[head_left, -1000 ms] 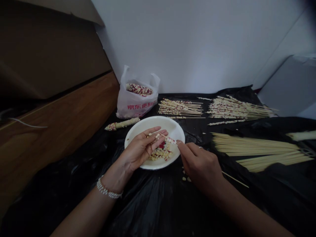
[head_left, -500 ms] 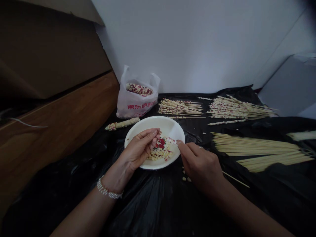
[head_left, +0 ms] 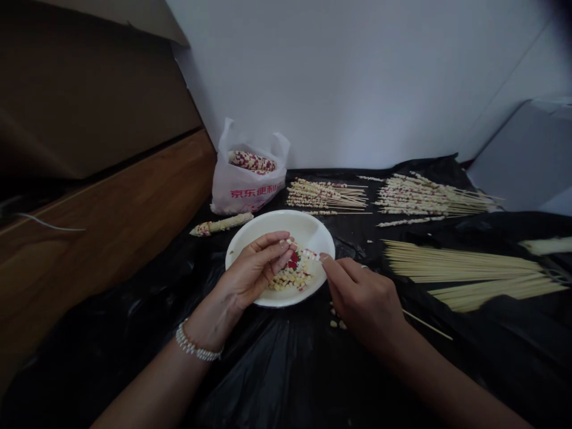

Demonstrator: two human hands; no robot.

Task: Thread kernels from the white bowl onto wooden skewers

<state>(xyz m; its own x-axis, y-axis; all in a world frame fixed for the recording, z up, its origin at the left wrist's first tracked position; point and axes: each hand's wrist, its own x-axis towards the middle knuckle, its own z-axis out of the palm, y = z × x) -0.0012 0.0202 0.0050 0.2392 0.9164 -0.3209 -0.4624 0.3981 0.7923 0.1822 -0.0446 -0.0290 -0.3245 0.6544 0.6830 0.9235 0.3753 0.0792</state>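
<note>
- Grips a thin pale wooden skewer [head_left: 428, 325] in the bare right hand [head_left: 369, 298], with fingers wrapped around it; has it threaded with white and purple corn kernels [head_left: 310, 254] ahead of the fingertips and jutting out bare behind the hand.
- Pinches a small pale kernel [head_left: 290, 242] between thumb and fingertips of the bare left hand [head_left: 257, 262], near the skewer's front end; cannot tell whether touching the tip.
- Works above a round white bowl [head_left: 320, 229] holding loose cream and purple kernels [head_left: 292, 279] around a red printed flower [head_left: 294, 261].
- Has a few stray pale kernels [head_left: 337, 325] beside the right hand, on shiny black plastic sheeting [head_left: 268, 369].
- Faces, beyond the bowl, a smaller pile [head_left: 315, 193] and a larger pile [head_left: 413, 193] of kernel-threaded skewers.
- Has bare pale skewers [head_left: 460, 262] fanned out farther right.
- Has a white plastic bag with red lettering [head_left: 250, 190] at far left of the piles, holding speckled corn cobs [head_left: 252, 161], and a mostly stripped cob [head_left: 227, 223] just beside the bowl.
</note>
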